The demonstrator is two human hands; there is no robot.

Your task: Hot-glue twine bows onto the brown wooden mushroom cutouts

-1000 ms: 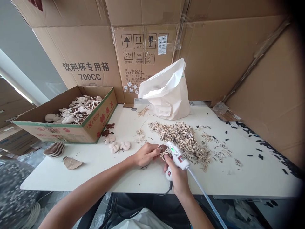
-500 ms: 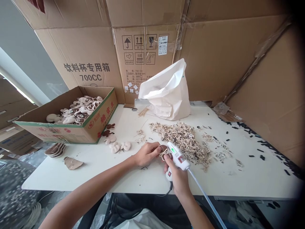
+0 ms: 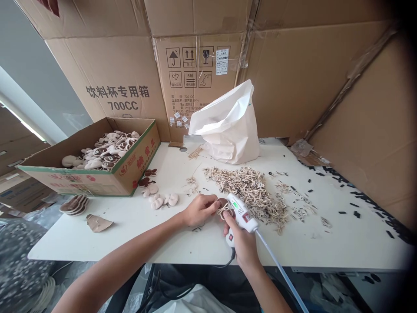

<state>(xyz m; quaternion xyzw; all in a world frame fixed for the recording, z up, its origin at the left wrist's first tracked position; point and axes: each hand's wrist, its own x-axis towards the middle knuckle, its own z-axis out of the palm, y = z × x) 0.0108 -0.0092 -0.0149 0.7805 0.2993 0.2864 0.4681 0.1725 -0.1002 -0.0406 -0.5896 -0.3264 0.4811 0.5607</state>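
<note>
My left hand (image 3: pixel 201 210) is closed, thumb and fingers pinching a small brown shoe-like piece (image 3: pixel 224 203) by its left side. A thin beige cord bow (image 3: pixel 223 209) lies on top of that piece. My right hand (image 3: pixel 243 243) is wrapped round a white hot glue gun (image 3: pixel 240 211) with a green display and a long clear glue stick out the back. The thumb of my right hand touches the bow. Right behind the hands spreads a heap of beige cord bows (image 3: pixel 247 187). The glue gun's nozzle cannot be made out.
An open carton (image 3: pixel 78 176) of plush pieces stands at the left. Pale plush pieces (image 3: pixel 163 200) lie before it, near stacked brown soles (image 3: pixel 74 204) and a torn cardboard scrap (image 3: pixel 99 223). A white bag (image 3: pixel 231 130) stands at the back. Black bits (image 3: pixel 357 214) are scattered right.
Hands, brown piece and glue gun keep nearly the same position. The whole view has shifted very slightly.
</note>
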